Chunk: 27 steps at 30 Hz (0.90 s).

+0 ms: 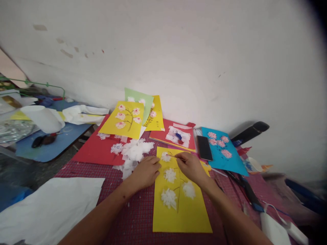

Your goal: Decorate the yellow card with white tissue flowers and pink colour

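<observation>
A yellow sheet (pixel 181 211) with white tissue flowers and a thin drawn stem lies in front of me on the red checked cloth (pixel 135 217). My right hand (pixel 191 167) is closed in a pinch on a thin brush or stick (pixel 174 156) whose tip touches the sheet's top, beside a white flower (pixel 166 157). My left hand (pixel 146 172) rests knuckles-up on the sheet's left edge, fingers curled, next to a pile of white tissue pieces (pixel 134 153).
Finished flower sheets lie behind: yellow (pixel 125 119), green (pixel 139 98), red (pixel 176 136), blue (pixel 222 149). A black phone (pixel 204 147) lies between red and blue. White paper (pixel 48 207) sits at the left, a white charger (pixel 276 228) at the right, a blue table (pixel 51 143) far left.
</observation>
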Motion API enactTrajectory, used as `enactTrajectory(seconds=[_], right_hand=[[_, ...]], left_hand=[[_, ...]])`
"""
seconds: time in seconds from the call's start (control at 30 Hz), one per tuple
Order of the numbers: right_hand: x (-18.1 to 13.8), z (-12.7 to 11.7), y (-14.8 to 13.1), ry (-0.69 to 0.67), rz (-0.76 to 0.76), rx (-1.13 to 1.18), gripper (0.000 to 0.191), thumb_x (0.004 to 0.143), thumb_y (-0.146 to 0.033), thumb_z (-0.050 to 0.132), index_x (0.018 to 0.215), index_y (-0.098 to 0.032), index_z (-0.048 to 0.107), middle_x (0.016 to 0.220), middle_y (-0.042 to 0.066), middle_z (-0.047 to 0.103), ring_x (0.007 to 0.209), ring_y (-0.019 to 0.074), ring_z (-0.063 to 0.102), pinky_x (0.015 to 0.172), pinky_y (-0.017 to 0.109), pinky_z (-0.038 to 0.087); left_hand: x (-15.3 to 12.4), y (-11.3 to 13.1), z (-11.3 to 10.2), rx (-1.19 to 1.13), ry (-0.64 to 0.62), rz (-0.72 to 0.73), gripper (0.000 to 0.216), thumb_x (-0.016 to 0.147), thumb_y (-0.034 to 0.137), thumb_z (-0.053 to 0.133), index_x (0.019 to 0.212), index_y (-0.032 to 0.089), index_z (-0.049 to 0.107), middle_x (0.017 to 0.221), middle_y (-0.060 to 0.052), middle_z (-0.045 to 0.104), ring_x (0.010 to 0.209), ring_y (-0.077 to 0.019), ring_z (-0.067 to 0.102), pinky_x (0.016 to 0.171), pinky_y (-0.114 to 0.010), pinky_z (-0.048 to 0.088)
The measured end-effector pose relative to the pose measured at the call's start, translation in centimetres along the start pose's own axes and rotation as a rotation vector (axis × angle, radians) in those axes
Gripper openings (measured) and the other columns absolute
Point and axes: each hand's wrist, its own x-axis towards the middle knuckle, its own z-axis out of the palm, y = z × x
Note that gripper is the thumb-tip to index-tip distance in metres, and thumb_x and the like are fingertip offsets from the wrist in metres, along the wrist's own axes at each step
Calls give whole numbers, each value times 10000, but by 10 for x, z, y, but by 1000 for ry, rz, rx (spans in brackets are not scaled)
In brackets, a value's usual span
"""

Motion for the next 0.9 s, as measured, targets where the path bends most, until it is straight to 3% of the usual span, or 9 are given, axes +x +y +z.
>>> enactTrajectory(seconds=[0.13, 0.33, 0.47, 0.63, 0.77, 0.9], right_hand=[[0, -2, 1, 31, -4, 8, 258, 898, -185, 517, 957, -213, 767, 932, 47, 785, 848, 217, 717, 741, 301, 511], [2, -2, -2, -24, -43, -31, 258, 881, -173, 512, 908, -210, 765, 938, 58, 786, 849, 226, 716, 748, 316, 509], [1, -10, -1, 34, -17, 52, 257, 880, -213, 505, 915, -221, 759, 889, 43, 779, 787, 211, 708, 705, 304, 507], [9, -24, 9, 167, 164, 293, 206, 843, -331, 585, 882, -201, 740, 751, 29, 723, 625, 176, 625, 559, 271, 449], [19, -27, 17, 157, 359, 604, 207, 739, -353, 699, 835, -176, 748, 577, -17, 605, 490, 120, 489, 472, 245, 362], [20, -21, 20, 137, 452, 850, 239, 639, -314, 787, 807, -145, 765, 499, -31, 558, 469, 105, 455, 471, 247, 357]], left_hand=[[0, 0, 1, 0, 5, 0, 174, 950, 189, 556, 1063, 186, 688, 1248, -105, 657, 1204, -271, 577, 1076, -450, 437], [0, 0, 1, 2, 13, 6, 183, 954, 191, 554, 1077, 184, 690, 1244, -107, 663, 1209, -272, 581, 1081, -446, 434], [1, 1, 0, 1, 2, 3, 183, 955, 191, 553, 1068, 175, 695, 1242, -113, 665, 1208, -279, 585, 1077, -455, 440], [0, -1, 2, -14, 15, 6, 181, 951, 191, 556, 1074, 194, 688, 1256, -96, 655, 1222, -269, 575, 1084, -451, 433], [0, -3, 3, -13, 12, 9, 169, 945, 193, 565, 1066, 188, 682, 1249, -97, 656, 1213, -268, 577, 1081, -449, 436], [0, -2, 2, -17, 3, 8, 158, 941, 189, 564, 1049, 192, 681, 1243, -95, 654, 1205, -263, 576, 1076, -438, 438]])
